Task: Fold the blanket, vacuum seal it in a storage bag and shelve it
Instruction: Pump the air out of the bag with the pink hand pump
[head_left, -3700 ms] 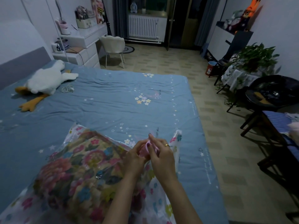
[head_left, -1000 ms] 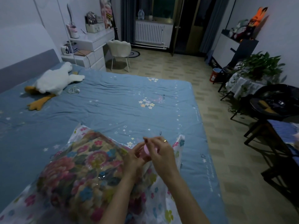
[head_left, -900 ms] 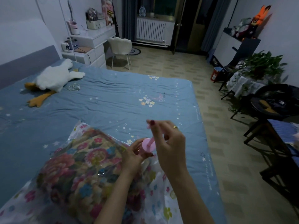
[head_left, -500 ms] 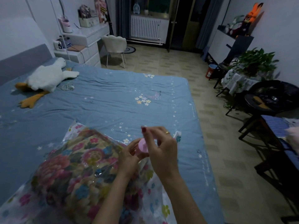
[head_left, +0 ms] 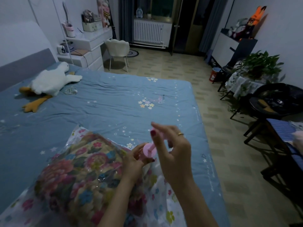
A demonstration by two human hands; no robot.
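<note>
Pump stroke in progress, judged from the pose. Floral blanket (head_left: 78, 174) sits folded inside the clear flower-print storage bag (head_left: 157, 199), which lies on the blue bed (head_left: 114, 102) at its near edge. Left hand (head_left: 132, 163) has fingers curled round the body of the small pink hand pump (head_left: 148, 150), which seems to stand on the bag's valve; the valve itself is hidden under the hand. Right hand (head_left: 172, 145) pinches the pump's thin plunger handle between thumb and fingers, rod drawn up and out of the barrel at a slant.

Notes for doing this step well:
- Keep left hand pressing the barrel square onto the valve; any tilt probably leaks air back in.
- Pull and push the plunger along the barrel's own axis. Rod looks slender and may bend if levered sideways.
- Full strokes, steady rhythm.
- Bag reads puffy round the blanket, so considerable air likely remains; in this dim light I cannot tell whether the zip edge is fully closed, so worth running fingers along it.

White plush goose (head_left: 49, 82) lies well apart, near the headboard.
</note>
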